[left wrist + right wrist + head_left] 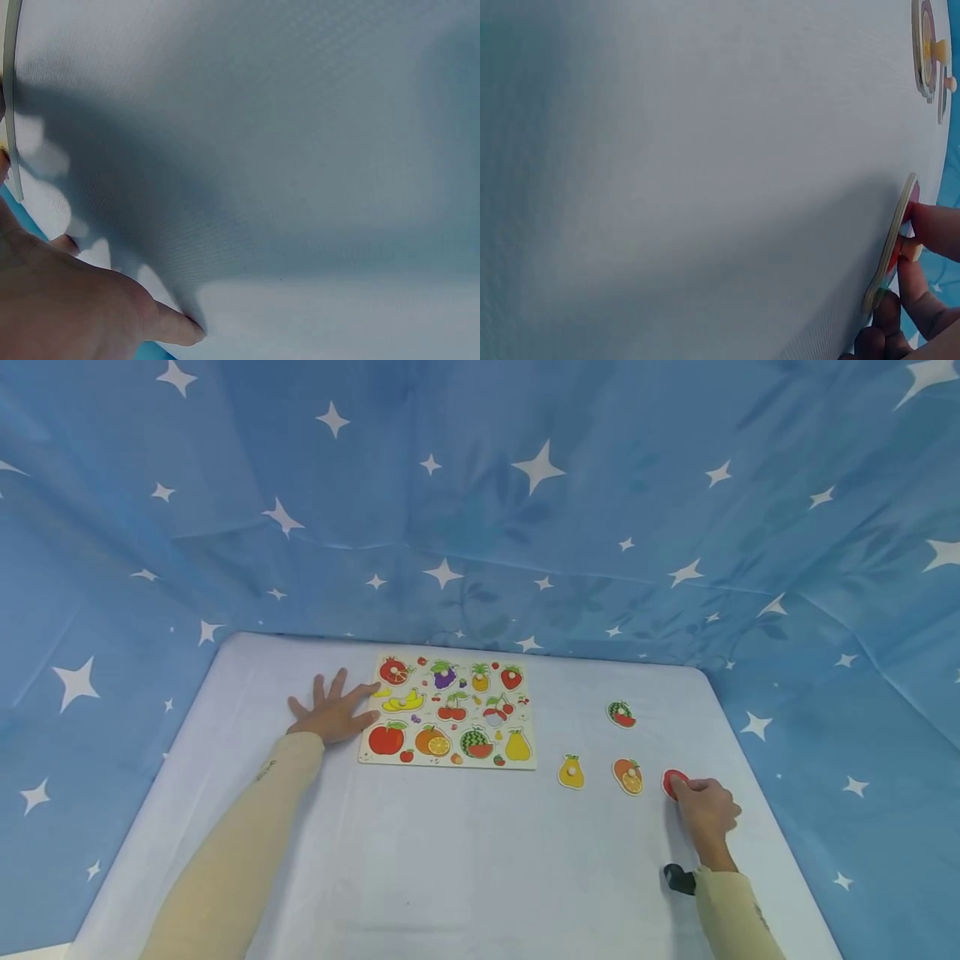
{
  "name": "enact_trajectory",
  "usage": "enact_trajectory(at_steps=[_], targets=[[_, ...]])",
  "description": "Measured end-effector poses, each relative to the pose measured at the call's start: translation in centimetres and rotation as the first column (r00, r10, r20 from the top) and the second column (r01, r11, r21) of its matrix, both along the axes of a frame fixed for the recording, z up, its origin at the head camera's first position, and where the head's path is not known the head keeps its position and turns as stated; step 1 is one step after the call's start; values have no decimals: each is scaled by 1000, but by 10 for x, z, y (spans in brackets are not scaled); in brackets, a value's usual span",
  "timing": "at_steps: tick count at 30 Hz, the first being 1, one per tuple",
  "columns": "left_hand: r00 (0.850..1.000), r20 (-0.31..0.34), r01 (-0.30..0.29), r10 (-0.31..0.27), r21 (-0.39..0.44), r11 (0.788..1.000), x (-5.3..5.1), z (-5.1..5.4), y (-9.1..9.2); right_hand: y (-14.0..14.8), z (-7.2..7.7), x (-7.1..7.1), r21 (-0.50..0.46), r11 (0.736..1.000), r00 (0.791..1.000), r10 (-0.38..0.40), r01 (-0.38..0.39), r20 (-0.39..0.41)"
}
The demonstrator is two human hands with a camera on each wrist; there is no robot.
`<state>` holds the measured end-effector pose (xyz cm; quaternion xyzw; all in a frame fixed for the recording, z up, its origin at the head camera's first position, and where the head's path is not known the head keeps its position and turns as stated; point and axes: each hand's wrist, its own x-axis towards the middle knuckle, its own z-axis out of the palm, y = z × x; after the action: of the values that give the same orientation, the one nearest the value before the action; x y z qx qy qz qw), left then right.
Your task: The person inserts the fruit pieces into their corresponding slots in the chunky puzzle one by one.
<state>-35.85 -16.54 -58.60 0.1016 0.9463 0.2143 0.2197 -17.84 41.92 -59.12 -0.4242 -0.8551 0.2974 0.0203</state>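
Note:
A fruit puzzle board [450, 762] lies on the white table, with pictured fruits across it. My left hand [330, 717] rests at the board's left edge, fingers spread, two of them touching that edge. At the right, my right hand [707, 814] pinches a red fruit piece [670, 781]; in the right wrist view thumb and finger hold the small knob of this piece [892, 251]. Left of it lie an orange piece [628, 777] and a pear piece [572, 772], and above them a watermelon piece [621, 714].
The white table [450, 860] is bordered at the back and sides by a blue curtain [480, 510] with white stars. A black object [678, 878] is at my right wrist, by the sleeve.

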Motion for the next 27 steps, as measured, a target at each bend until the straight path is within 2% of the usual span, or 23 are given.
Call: enact_trajectory(at_steps=[8,17,27], targets=[[1000,1,3,-3,-5,1000,-3,-3,0,-1,-4,0,-6,1000,999,-25,25,-36],[1000,0,-3,3,9,1000,-3,-5,0,-10,-1,0,-25,999,993,43,-46,-110],[1000,-1,-1,1,7,1000,-2,-3,-1,-30,-1,-16,23,990,978,140,-138,-155]])
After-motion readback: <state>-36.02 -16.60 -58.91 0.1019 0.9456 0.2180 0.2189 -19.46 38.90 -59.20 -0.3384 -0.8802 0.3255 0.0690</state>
